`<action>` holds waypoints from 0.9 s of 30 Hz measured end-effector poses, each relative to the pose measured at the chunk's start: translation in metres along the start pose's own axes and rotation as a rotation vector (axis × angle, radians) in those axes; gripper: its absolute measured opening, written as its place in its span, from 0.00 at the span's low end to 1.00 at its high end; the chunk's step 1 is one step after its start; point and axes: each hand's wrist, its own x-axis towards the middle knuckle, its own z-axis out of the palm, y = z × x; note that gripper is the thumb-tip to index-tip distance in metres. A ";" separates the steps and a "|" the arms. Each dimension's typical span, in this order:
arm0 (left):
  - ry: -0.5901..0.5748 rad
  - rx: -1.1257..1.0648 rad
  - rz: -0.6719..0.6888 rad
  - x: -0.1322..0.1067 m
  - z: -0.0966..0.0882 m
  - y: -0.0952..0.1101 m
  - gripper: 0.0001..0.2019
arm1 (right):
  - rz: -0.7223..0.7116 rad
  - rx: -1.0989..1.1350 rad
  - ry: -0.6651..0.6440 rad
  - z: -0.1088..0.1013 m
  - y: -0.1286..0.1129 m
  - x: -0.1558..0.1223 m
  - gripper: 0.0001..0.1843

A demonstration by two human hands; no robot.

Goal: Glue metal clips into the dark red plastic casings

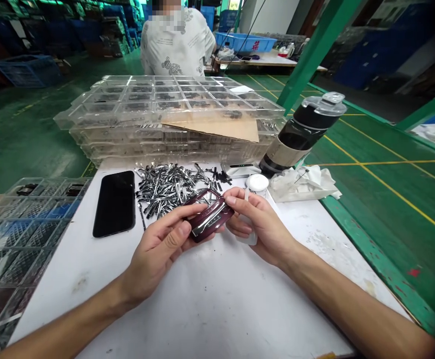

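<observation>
Over the middle of the white table (210, 299) I hold a dark red, glossy key-fob shell (209, 215) with a silver trim strip. My left hand (161, 244) grips it from below and the left, thumb lying on its lower edge. My right hand (256, 224) is closed round a small white bottle (247, 238), and its fingertips touch the shell's right end. Just behind the shell lies a heap of small silver and black metal clips (168, 187).
A black phone (114, 202) lies face down at the left. Stacked clear compartment trays (165, 114) with a cardboard sheet (220, 127) fill the back. A dark bottle (303, 132), white cloth (303, 183) and white cap (257, 182) sit at the right. More trays (11, 239) stand left. A person (176, 40) stands behind.
</observation>
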 end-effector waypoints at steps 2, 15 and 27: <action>0.001 0.021 0.006 0.000 0.000 0.000 0.16 | -0.019 -0.029 0.014 0.001 0.001 0.000 0.10; 0.098 0.160 -0.004 0.003 0.000 0.001 0.14 | -0.029 -0.083 0.019 0.003 0.002 0.000 0.10; 0.020 0.164 -0.080 0.003 -0.001 -0.001 0.15 | -0.062 -0.088 0.000 -0.002 0.001 0.001 0.12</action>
